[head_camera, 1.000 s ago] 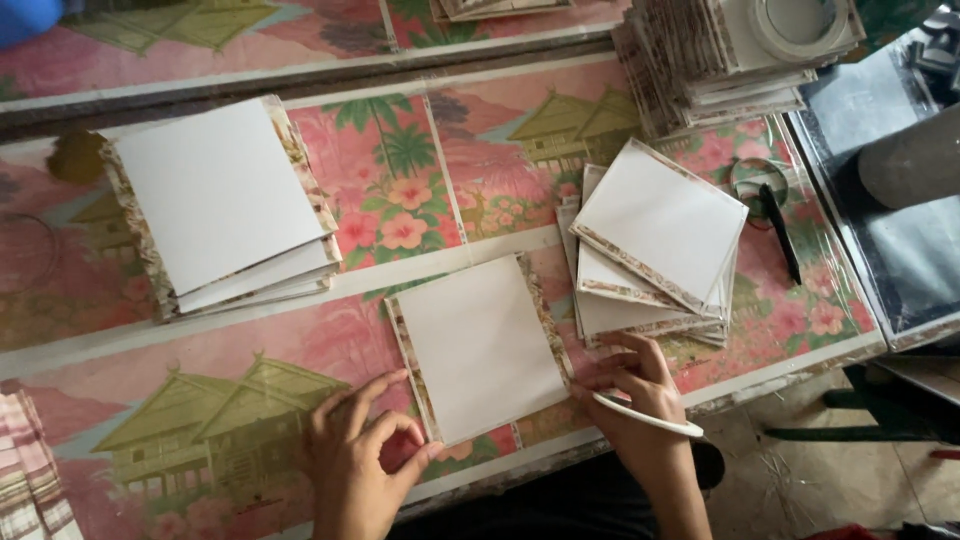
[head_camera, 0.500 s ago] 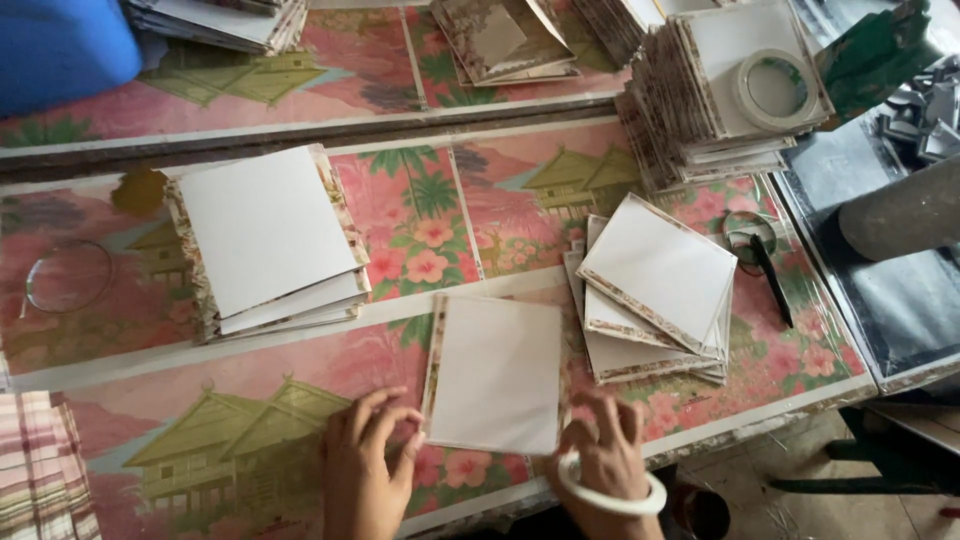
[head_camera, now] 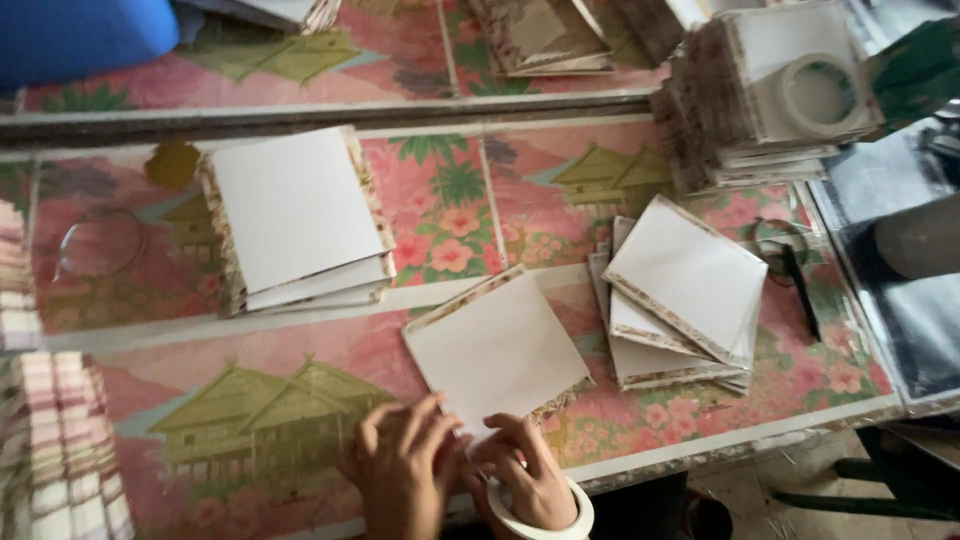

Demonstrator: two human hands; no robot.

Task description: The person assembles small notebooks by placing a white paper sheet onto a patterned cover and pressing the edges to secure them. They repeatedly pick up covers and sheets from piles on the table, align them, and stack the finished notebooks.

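Two hands meet at the near corner of a white card (head_camera: pixel 497 350) lying tilted on a flowered tablecloth (head_camera: pixel 440 210). The left hand (head_camera: pixel 400 470) presses down with fingers spread and slightly curled, gripping nothing; the right hand (head_camera: pixel 525 478) has its fingers bent onto the card's near edge, pinching or pressing there (which of the two cannot be told), with a roll of tape (head_camera: pixel 545 505) worn around the wrist like a bangle.

The card sits near the table's front edge, between a neat stack of cards (head_camera: pixel 295 215) to the far left and a fanned pile of cards (head_camera: pixel 680 295) just to its right. A tall stack (head_camera: pixel 745 110) with a second tape ring on top stands at the far right, scissors (head_camera: pixel 790 255) beside the fanned pile.

The risks, as judged from here: the card is already askew, so any tape laid on it could go on crooked or wrinkled; pressing only one corner could let the far side pivot; and the fanned pile looks loose enough for an elbow or sleeve to scatter it.
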